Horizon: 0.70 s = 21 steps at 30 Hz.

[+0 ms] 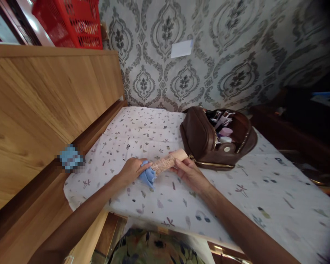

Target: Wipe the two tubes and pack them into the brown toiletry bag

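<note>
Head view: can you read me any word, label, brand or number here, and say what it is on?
No text is legible.
Tube, held by the right hand, blue cloth in the left hand at its end: rows of dark print, too small to read.
Bottles in the brown bag: no label legible.
White sheet on the wall: looks blank.

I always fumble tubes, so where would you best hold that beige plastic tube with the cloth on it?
Probably grip the slim beige plastic tube at its free end nearest the brown leather bag, coming from the right as the right hand does. The left hand presses the blue cloth over its other end.
</note>
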Each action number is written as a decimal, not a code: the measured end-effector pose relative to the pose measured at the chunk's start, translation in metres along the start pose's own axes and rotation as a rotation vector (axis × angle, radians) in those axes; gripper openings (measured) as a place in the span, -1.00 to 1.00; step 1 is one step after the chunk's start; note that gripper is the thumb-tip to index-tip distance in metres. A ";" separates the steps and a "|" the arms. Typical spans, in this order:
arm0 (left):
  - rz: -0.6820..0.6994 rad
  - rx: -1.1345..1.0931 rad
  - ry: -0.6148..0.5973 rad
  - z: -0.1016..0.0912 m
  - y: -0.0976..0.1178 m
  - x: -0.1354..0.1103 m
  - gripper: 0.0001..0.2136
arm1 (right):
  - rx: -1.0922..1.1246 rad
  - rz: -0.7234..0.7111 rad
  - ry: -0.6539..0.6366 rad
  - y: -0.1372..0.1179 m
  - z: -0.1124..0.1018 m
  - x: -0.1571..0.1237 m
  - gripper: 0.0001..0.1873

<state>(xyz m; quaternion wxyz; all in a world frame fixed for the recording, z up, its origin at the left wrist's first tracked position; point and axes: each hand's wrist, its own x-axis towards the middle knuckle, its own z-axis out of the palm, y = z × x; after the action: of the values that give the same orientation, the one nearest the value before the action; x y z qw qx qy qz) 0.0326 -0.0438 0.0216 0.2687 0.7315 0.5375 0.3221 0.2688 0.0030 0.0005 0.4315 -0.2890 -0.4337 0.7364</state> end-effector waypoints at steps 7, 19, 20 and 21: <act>0.033 -0.156 0.187 0.003 0.031 0.014 -0.65 | 0.034 0.083 0.031 0.005 0.005 -0.001 -0.47; 0.252 -0.106 0.140 0.034 0.041 0.049 -0.64 | -0.094 0.301 -0.184 0.006 0.007 -0.009 -0.41; 0.232 -0.106 0.162 0.032 0.037 0.049 -0.63 | -0.111 0.297 -0.224 0.004 0.008 -0.010 -0.41; 0.210 -0.113 0.183 0.030 0.033 0.049 -0.61 | -0.139 0.291 -0.259 0.002 0.009 -0.012 -0.40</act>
<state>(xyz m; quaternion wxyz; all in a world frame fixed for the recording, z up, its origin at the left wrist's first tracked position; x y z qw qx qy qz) 0.0864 -0.0073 0.0361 0.2240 0.7350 0.4615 0.4434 0.2663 -0.0112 0.0035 0.2403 -0.2805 -0.4888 0.7903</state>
